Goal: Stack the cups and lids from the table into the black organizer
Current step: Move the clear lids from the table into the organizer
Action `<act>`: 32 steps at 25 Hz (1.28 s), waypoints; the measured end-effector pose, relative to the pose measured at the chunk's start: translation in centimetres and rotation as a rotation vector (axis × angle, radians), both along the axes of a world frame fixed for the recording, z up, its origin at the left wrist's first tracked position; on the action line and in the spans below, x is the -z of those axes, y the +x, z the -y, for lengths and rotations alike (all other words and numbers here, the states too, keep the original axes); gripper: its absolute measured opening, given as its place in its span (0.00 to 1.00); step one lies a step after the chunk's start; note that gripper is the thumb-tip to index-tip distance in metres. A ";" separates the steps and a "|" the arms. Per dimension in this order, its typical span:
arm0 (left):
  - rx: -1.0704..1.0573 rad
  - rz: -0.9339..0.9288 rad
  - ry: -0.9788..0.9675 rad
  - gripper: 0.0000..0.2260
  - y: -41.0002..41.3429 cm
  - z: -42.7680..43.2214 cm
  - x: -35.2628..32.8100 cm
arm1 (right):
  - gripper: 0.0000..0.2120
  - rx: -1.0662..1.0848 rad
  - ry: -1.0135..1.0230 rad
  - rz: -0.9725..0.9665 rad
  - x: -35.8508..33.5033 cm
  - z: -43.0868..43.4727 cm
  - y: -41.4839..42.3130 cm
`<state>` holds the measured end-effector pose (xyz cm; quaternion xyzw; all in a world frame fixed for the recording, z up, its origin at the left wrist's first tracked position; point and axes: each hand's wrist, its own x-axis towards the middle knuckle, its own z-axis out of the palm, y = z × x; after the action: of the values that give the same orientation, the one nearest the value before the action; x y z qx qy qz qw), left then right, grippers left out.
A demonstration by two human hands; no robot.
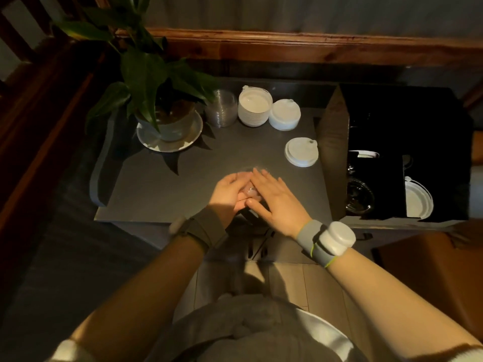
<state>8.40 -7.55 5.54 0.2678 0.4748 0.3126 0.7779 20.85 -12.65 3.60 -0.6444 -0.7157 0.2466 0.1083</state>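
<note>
At the table's near edge, both hands, left hand [230, 193] and right hand [275, 201], cup a clear lid stack [249, 190] between curled fingers, the black organizer [337, 152] lying to the right, nearer the right hand.

The room is dim, with warm light falling across a dark grey table [156, 194] whose top shows soft shadows. Along the table's far edge runs a reddish wooden rail [313, 45], and above it a pale grey wall [287, 11]. At the far left corner of the table a leafy green plant [146, 71] stands in a white pot on a white saucer [146, 139]. Dark wooden slats [23, 27] rise at the upper left. Below the near edge lies a floor of pale planks [308, 288].
</note>
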 end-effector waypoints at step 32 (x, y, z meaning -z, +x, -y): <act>1.181 -1.249 0.642 0.27 25.2 3.0 -0.6 | 0.19 1.003 -0.264 -0.036 1.1 3.7 17.7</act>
<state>33.56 -10.52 6.16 0.7905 0.4853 -0.2205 0.3015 38.60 -16.33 2.51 -0.9120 -0.2799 0.2634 0.1432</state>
